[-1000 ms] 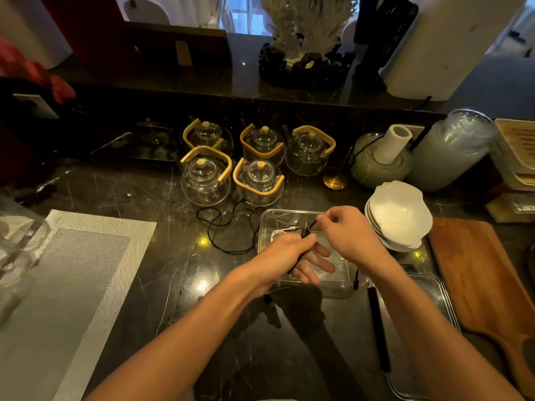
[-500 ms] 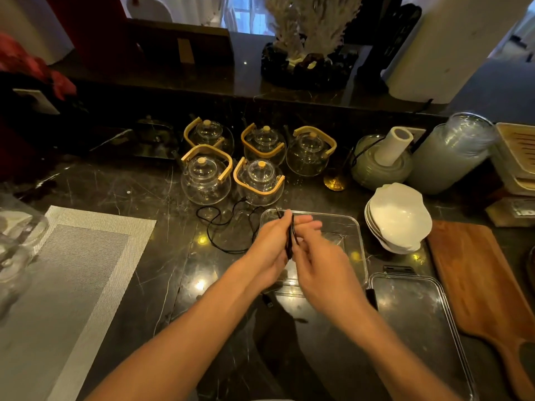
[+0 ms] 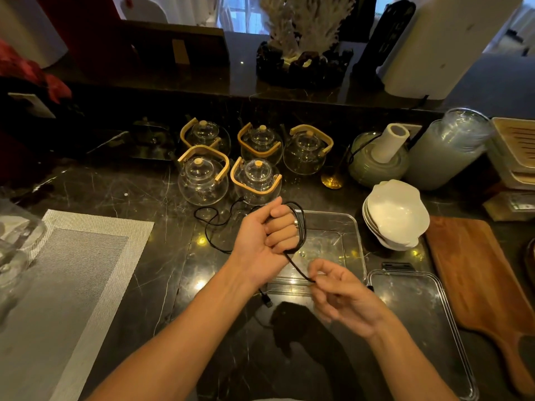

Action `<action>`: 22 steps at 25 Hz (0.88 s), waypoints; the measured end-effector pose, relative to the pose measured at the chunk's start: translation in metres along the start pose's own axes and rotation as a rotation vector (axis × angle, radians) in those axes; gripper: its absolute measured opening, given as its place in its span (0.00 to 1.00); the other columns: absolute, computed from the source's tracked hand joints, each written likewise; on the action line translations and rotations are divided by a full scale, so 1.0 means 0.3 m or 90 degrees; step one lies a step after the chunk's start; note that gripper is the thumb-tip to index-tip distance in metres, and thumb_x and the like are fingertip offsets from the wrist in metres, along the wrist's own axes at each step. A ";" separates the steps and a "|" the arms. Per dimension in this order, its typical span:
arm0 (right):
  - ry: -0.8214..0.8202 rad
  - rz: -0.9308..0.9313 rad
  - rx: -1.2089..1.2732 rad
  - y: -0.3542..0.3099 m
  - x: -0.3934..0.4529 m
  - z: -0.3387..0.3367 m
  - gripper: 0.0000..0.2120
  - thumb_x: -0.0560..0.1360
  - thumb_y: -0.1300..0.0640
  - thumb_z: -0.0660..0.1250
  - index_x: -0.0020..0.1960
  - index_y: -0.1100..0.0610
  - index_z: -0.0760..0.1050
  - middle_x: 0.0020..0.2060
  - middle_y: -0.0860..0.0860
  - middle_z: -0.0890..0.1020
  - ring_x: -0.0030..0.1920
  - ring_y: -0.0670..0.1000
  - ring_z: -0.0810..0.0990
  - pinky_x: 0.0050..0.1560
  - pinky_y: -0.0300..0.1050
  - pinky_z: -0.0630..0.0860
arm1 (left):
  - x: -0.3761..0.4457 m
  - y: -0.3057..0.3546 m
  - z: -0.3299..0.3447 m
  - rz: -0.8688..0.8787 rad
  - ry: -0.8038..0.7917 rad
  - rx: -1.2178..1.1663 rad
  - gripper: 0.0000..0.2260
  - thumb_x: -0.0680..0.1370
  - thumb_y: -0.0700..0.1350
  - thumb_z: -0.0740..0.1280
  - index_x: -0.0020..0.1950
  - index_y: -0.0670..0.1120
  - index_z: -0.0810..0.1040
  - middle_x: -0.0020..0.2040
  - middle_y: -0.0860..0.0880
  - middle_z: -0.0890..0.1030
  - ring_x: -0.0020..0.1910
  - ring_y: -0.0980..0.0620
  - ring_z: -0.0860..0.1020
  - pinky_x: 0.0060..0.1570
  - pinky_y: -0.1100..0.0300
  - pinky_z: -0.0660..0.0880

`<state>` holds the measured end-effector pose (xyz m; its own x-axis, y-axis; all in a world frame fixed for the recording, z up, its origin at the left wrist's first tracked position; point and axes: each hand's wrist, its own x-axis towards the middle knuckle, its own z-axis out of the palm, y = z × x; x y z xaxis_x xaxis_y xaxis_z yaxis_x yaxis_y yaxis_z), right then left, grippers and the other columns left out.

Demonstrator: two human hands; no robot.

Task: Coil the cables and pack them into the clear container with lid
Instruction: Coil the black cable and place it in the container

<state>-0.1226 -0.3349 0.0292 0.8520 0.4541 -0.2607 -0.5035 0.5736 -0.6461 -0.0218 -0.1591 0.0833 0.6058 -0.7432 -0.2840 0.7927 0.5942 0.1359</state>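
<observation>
A person winds a black cable (image 3: 299,224) around the left hand (image 3: 265,237), whose fingers curl into a loose fist over the loops, above the near-left corner of the clear container (image 3: 351,227) on the dark stone counter (image 3: 139,189); the right hand (image 3: 341,293), nearer, pinches the cable between thumb and forefinger, other fingers loosely bent; the rest of the cable trails left across the counter, one plug (image 3: 267,300) hanging below the left wrist; for tidy coils, the right hand probably should feed with light tension and even turns; one lid (image 3: 419,328) lies near right of the container; counted: one cable visible, one container, five glass teapots (image 3: 231,166), one stack of white bowls (image 3: 395,215), one wooden board (image 3: 477,273).
</observation>
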 end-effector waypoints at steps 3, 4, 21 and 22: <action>-0.029 -0.052 0.260 -0.003 -0.009 -0.025 0.07 0.80 0.66 0.68 0.57 0.65 0.79 0.40 0.59 0.85 0.29 0.49 0.83 0.32 0.43 0.83 | -0.009 0.010 -0.003 -0.003 0.009 0.007 0.19 0.84 0.48 0.56 0.33 0.47 0.68 0.25 0.55 0.56 0.21 0.57 0.53 0.23 0.63 0.49; -0.015 -0.065 0.314 -0.003 -0.004 -0.021 0.09 0.79 0.66 0.70 0.58 0.66 0.79 0.42 0.59 0.85 0.31 0.49 0.83 0.34 0.43 0.83 | -0.009 0.003 -0.005 -0.008 0.011 0.007 0.19 0.84 0.48 0.57 0.33 0.47 0.68 0.25 0.55 0.56 0.21 0.57 0.53 0.23 0.63 0.49; 0.251 0.000 -0.173 -0.034 0.085 0.052 0.07 0.80 0.60 0.66 0.53 0.62 0.81 0.34 0.51 0.74 0.25 0.45 0.65 0.24 0.39 0.69 | 0.027 -0.033 -0.035 0.033 0.198 0.391 0.19 0.84 0.50 0.60 0.34 0.47 0.71 0.25 0.54 0.61 0.20 0.57 0.61 0.20 0.65 0.60; 0.249 -0.012 -0.184 -0.029 0.085 0.054 0.09 0.79 0.59 0.66 0.54 0.62 0.80 0.34 0.51 0.74 0.27 0.45 0.65 0.24 0.39 0.69 | 0.025 -0.039 -0.034 0.053 0.221 0.432 0.19 0.84 0.50 0.61 0.34 0.48 0.71 0.26 0.53 0.61 0.21 0.56 0.62 0.21 0.64 0.60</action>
<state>-0.0988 -0.3173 0.0398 0.8784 0.1228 -0.4618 -0.4744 0.3407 -0.8117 -0.0272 -0.1684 0.0699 0.6986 -0.4985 -0.5132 0.6806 0.2420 0.6915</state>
